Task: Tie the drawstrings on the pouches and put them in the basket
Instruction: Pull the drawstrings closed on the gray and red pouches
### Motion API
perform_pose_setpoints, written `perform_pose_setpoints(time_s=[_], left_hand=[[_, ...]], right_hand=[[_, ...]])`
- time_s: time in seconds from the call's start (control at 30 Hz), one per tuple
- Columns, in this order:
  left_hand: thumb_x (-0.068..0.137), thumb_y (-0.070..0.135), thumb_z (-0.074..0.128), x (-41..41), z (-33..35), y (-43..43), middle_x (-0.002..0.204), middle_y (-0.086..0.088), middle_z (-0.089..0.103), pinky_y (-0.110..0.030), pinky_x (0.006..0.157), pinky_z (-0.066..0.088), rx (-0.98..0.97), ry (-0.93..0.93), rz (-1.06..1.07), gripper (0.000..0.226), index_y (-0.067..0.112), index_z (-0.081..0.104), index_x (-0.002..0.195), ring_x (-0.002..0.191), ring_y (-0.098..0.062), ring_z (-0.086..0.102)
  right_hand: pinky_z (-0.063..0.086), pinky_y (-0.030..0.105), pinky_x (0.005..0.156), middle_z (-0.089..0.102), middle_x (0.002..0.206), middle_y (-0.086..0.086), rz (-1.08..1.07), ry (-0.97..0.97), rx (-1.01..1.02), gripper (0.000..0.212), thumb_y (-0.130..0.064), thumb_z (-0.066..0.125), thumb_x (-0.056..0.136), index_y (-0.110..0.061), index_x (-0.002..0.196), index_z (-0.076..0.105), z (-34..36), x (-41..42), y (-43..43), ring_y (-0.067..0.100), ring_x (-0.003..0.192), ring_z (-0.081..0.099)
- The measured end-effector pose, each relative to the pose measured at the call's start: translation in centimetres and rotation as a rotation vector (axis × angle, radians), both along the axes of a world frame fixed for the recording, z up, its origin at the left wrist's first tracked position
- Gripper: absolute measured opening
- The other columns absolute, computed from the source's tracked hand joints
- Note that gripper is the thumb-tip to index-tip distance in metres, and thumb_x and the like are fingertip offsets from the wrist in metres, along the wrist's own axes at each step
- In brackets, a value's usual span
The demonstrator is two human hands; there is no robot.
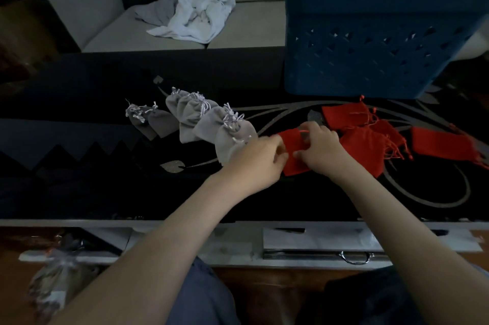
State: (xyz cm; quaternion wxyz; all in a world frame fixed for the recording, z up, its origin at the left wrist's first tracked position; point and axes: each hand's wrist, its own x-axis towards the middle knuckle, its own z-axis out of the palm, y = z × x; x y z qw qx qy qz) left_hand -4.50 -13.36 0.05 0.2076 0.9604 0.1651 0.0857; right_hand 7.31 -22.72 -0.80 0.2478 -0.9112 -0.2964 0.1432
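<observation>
A small red pouch (292,151) lies on the dark table between my two hands. My left hand (258,156) pinches its left edge. My right hand (318,148) grips its top right, where a thin red drawstring shows above my fingers. Several more red pouches (357,137) lie in a loose pile to the right, strings trailing. A row of several grey pouches (201,121) lies to the left, their white strings bunched at the necks. The blue perforated basket (370,41) stands at the back right of the table; its inside is hidden.
A sofa runs behind the table with crumpled white and grey cloths (193,15) on its seat. The table's pale front edge (185,224) runs across below my forearms. A shelf under it holds papers (317,241) and a clear wrapped bundle (53,277).
</observation>
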Motion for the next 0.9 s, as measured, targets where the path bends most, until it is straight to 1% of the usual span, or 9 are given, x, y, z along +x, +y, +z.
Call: perform_pose_setpoints(time_s=[0.1,0.2,0.3,0.4,0.5,0.57,0.67,0.8,0.9], left_hand=[[0.098,0.034,0.042,0.5,-0.7,-0.2,0.105,-0.004,0.067,-0.036,0.088,0.045,0.055,0.116,0.056,0.030,0.015,0.061,0.111,0.100,-0.022,0.060],[0.098,0.033,0.041,0.8,-0.8,0.4,0.103,-0.006,0.070,-0.039,0.093,0.046,-0.124,0.117,0.150,0.031,0.014,0.063,0.109,0.100,-0.024,0.062],[0.099,0.032,0.041,1.0,-0.6,0.4,0.096,-0.008,0.071,-0.041,0.094,0.046,-0.282,0.108,0.212,0.033,0.010,0.065,0.101,0.095,-0.025,0.064],[0.099,0.035,0.042,1.2,-0.6,0.3,0.085,-0.010,0.070,-0.041,0.092,0.048,-0.335,0.120,0.246,0.032,0.014,0.061,0.085,0.089,-0.027,0.066],[0.094,0.045,0.044,1.2,-0.2,-0.1,0.078,-0.009,0.069,-0.044,0.084,0.054,-0.498,-0.057,0.316,0.038,0.012,0.060,0.080,0.078,-0.028,0.068],[0.095,0.048,0.042,1.1,0.5,-0.4,0.080,-0.009,0.069,-0.044,0.082,0.056,-0.711,-0.193,0.385,0.044,0.010,0.061,0.084,0.072,-0.022,0.067],[0.100,0.050,0.031,1.2,1.5,-0.8,0.083,-0.007,0.068,-0.035,0.083,0.055,-1.016,-0.199,0.457,0.051,0.008,0.061,0.091,0.078,-0.017,0.066],[0.102,0.047,0.029,0.8,2.4,-1.0,0.073,0.001,0.067,-0.025,0.074,0.053,-1.169,-0.333,0.460,0.051,0.014,0.063,0.084,0.073,-0.010,0.064],[0.103,0.041,0.030,0.6,2.7,-0.4,0.090,-0.002,0.071,-0.018,0.066,0.051,-1.208,-0.447,0.427,0.046,0.013,0.066,0.097,0.081,-0.009,0.068]], right_hand=[[0.036,0.036,0.100,0.049,0.127,0.009,0.042,0.099,-0.018,0.061,-0.022,0.070,0.082,-0.019,0.135,0.042,0.1,0.2,-0.7,0.031,0.125,0.038],[0.042,0.039,0.097,0.047,0.111,0.004,0.034,0.173,0.008,0.047,-0.021,0.074,0.078,-0.020,0.118,0.049,0.3,0.3,-1.1,0.029,0.119,0.042],[0.041,0.039,0.097,0.037,0.114,0.003,-0.006,0.196,0.081,0.032,-0.020,0.075,0.078,-0.022,0.100,0.052,0.8,0.1,-1.6,0.024,0.116,0.038],[0.043,0.028,0.076,0.047,0.101,0.001,0.004,0.189,0.216,0.022,-0.013,0.071,0.080,-0.021,0.087,0.052,1.2,0.0,-2.0,0.016,0.095,0.048],[0.043,0.026,0.061,0.056,0.080,0.002,-0.008,0.333,0.419,0.021,-0.002,0.066,0.082,-0.017,0.086,0.051,1.7,-0.1,-2.2,0.016,0.073,0.055],[0.045,0.028,0.057,0.059,0.078,0.005,-0.014,0.460,0.542,0.020,0.000,0.063,0.084,-0.016,0.089,0.051,2.3,-0.2,-2.4,0.018,0.070,0.058],[0.047,0.023,0.053,0.060,0.082,0.004,0.014,0.591,0.693,0.020,0.000,0.062,0.086,-0.016,0.094,0.054,3.0,-0.7,-2.4,0.015,0.071,0.060],[0.053,0.028,0.060,0.064,0.082,0.000,0.103,0.723,0.757,0.020,0.000,0.060,0.087,-0.016,0.098,0.056,3.7,-1.4,-2.7,0.013,0.075,0.064],[0.054,0.029,0.061,0.065,0.083,0.001,0.125,0.735,0.758,0.019,-0.001,0.060,0.087,-0.014,0.101,0.058,3.7,-1.8,-2.8,0.013,0.074,0.066]])
